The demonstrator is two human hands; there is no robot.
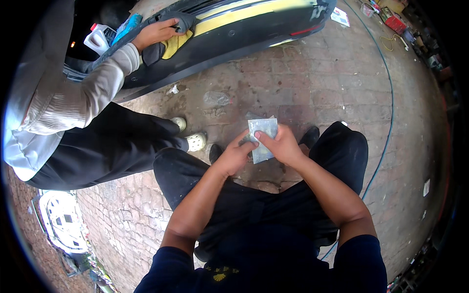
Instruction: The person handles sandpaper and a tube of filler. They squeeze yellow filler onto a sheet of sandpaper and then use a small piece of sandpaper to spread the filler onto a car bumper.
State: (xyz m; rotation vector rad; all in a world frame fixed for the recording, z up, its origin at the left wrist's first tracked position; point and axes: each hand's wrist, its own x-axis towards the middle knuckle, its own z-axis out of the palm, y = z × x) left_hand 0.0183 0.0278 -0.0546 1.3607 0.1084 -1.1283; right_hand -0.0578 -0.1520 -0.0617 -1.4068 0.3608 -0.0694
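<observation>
Between my knees, I hold a small rectangular grey sheet (264, 153) that looks like sandpaper. My left hand (234, 159) pinches its left edge, the thumb lying on the face. From the right, my right hand (286, 145) grips the sheet with its thumb pressed flat on top. The fingers behind the sheet are mostly hidden. Farther off, beyond both hands, lies a dark car bumper (234, 48) with yellow patches along its top. On its left part, a co-worker's hand (155, 34) presses a grey and yellow cloth (174, 46).
A white bottle (99, 40) with a red cap stands at the bumper's left end. The co-worker's pale clogs (196, 142) are close on my left. A blue hose (391, 100) curves over the brick floor (337, 83) at right. Assorted items, including a red box (394, 23), lie far right.
</observation>
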